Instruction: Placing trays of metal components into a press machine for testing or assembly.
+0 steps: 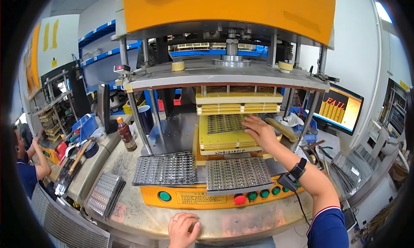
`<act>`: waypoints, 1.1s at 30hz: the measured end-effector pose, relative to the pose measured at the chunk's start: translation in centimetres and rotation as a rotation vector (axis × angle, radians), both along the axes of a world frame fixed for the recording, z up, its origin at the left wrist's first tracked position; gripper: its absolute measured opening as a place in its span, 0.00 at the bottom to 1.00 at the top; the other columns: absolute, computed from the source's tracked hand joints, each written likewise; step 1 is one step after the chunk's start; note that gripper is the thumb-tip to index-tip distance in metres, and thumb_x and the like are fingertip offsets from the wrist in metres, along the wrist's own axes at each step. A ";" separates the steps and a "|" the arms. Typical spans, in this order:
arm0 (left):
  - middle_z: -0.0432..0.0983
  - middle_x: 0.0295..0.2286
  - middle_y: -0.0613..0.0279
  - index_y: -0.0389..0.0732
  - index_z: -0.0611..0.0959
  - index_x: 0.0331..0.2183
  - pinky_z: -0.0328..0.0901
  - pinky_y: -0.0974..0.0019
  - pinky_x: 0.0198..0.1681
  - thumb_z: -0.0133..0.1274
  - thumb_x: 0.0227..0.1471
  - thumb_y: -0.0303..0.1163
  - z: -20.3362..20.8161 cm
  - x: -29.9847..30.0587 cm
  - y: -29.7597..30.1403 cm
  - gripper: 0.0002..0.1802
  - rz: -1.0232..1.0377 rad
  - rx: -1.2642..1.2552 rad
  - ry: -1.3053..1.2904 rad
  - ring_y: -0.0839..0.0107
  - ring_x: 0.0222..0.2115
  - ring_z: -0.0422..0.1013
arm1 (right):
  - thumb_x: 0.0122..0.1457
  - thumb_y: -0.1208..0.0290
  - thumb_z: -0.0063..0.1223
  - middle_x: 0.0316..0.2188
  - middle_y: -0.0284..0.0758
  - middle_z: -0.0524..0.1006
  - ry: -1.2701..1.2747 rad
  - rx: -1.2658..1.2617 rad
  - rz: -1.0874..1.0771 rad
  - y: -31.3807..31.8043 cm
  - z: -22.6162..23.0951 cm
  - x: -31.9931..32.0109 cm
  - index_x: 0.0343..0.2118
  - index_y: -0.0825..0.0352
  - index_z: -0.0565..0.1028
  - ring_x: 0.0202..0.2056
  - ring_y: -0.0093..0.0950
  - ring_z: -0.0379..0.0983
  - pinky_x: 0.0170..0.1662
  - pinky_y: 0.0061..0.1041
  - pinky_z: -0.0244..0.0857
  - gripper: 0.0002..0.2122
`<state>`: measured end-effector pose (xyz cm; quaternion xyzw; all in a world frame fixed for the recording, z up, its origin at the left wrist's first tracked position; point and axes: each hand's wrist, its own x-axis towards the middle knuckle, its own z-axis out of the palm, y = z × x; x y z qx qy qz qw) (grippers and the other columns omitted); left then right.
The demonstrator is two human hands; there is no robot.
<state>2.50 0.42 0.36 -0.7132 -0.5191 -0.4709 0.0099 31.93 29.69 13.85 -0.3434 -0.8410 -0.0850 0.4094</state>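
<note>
My right hand [262,135] reaches into the press, its fingers stretched out over the right end of a perforated metal-grey panel [226,123]. That panel lies on the yellow lower fixture [228,140], below the raised yellow upper plates [239,102]. My left hand [183,230] rests near the bench's front edge, loosely curled, with nothing visible in it. In front of the fixture, two groups of similar panels lie side by side: a left stack [164,169] and a right stack [238,174].
Posts [140,123] frame the press opening. Buttons, including a red one [239,199], line its front. Another panel stack [105,193] and a bottle [126,134] stand left. Pliers [324,151], more panels [346,172] and a lit monitor [337,108] are right. A person [29,161] works far left.
</note>
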 end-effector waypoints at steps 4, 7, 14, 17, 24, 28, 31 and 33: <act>0.79 0.35 0.56 0.41 0.81 0.31 0.66 0.55 0.47 0.60 0.50 0.27 0.7 -0.1 -0.4 0.04 -0.044 0.037 0.000 0.55 0.40 0.73 | 0.60 0.66 0.58 0.52 0.41 0.78 -0.046 0.013 -0.005 -0.2 0.3 0.0 0.47 0.65 0.80 0.60 0.41 0.67 0.57 0.39 0.67 0.14; 0.79 0.35 0.58 0.41 0.81 0.31 0.66 0.57 0.45 0.59 0.50 0.27 0.7 -0.2 -0.3 0.04 -0.036 0.052 0.020 0.56 0.40 0.73 | 0.61 0.63 0.57 0.51 0.40 0.78 -0.094 -0.044 -0.023 -0.2 0.6 -0.1 0.46 0.65 0.81 0.58 0.42 0.68 0.56 0.39 0.68 0.15; 0.79 0.35 0.58 0.41 0.81 0.31 0.66 0.57 0.45 0.59 0.50 0.28 0.5 0.1 -0.3 0.04 -0.042 0.041 0.034 0.56 0.39 0.73 | 0.60 0.56 0.56 0.51 0.35 0.78 -0.184 -0.285 -0.080 -0.2 2.4 0.1 0.44 0.61 0.81 0.57 0.40 0.70 0.59 0.51 0.61 0.16; 0.79 0.34 0.57 0.41 0.81 0.30 0.66 0.57 0.44 0.59 0.51 0.28 0.7 0.1 -0.1 0.03 -0.031 0.061 0.028 0.56 0.38 0.73 | 0.59 0.52 0.57 0.50 0.34 0.78 -0.262 -0.126 -0.157 -3.5 2.7 -0.1 0.45 0.59 0.80 0.57 0.38 0.70 0.61 0.59 0.54 0.18; 0.78 0.39 0.50 0.38 0.81 0.33 0.64 0.54 0.47 0.57 0.54 0.30 -0.8 -1.1 -0.4 0.06 -0.099 -0.121 -0.093 0.51 0.42 0.71 | 0.54 0.54 0.61 0.44 0.32 0.77 -0.606 -0.088 0.036 -17.3 -0.1 -0.7 0.48 0.61 0.76 0.48 0.31 0.74 0.59 0.50 0.59 0.22; 0.61 0.57 0.36 0.35 0.74 0.43 0.52 0.42 0.61 0.57 0.55 0.35 -1.0 -1.7 0.2 0.18 0.389 -0.110 0.113 0.38 0.55 0.58 | 0.52 0.57 0.63 0.44 0.33 0.77 -0.562 -0.006 0.059 -17.5 -0.6 -0.1 0.50 0.62 0.74 0.47 0.31 0.74 0.55 0.42 0.64 0.24; 0.61 0.60 0.38 0.37 0.76 0.42 0.53 0.41 0.60 0.56 0.54 0.36 -0.9 -1.6 0.7 0.16 0.406 -0.142 0.192 0.37 0.55 0.59 | 0.51 0.62 0.62 0.42 0.33 0.73 -0.580 0.002 0.147 -17.2 -0.5 0.2 0.52 0.64 0.73 0.45 0.31 0.72 0.47 0.31 0.67 0.25; 0.62 0.59 0.39 0.37 0.76 0.42 0.53 0.42 0.60 0.56 0.55 0.36 -0.6 -1.3 0.6 0.16 0.401 -0.095 0.163 0.38 0.55 0.59 | 0.51 0.64 0.60 0.41 0.32 0.72 -0.573 0.047 0.126 -17.2 -1.4 0.3 0.52 0.65 0.72 0.44 0.30 0.71 0.45 0.30 0.67 0.24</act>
